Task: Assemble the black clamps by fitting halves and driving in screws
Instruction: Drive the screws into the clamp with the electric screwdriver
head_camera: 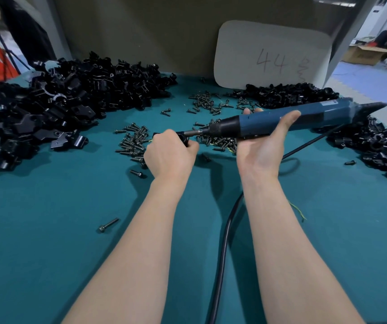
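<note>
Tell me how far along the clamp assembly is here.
Done: possibly the smaller pile at right, though unclear. In hand: the left hand grips one clamp while the right hand holds the screwdriver against it. Left: the large pile of halves and many loose screws.

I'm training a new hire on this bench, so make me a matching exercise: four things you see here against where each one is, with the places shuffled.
Things:
1. electric screwdriver
2. clamp
3. numbered card
4. big pile of clamp parts

Places:
A. propped at the back
B. gripped in the left hand
C. heaped at far left
D. held in the right hand

Pairs: 1-D, 2-B, 3-A, 4-C
</note>
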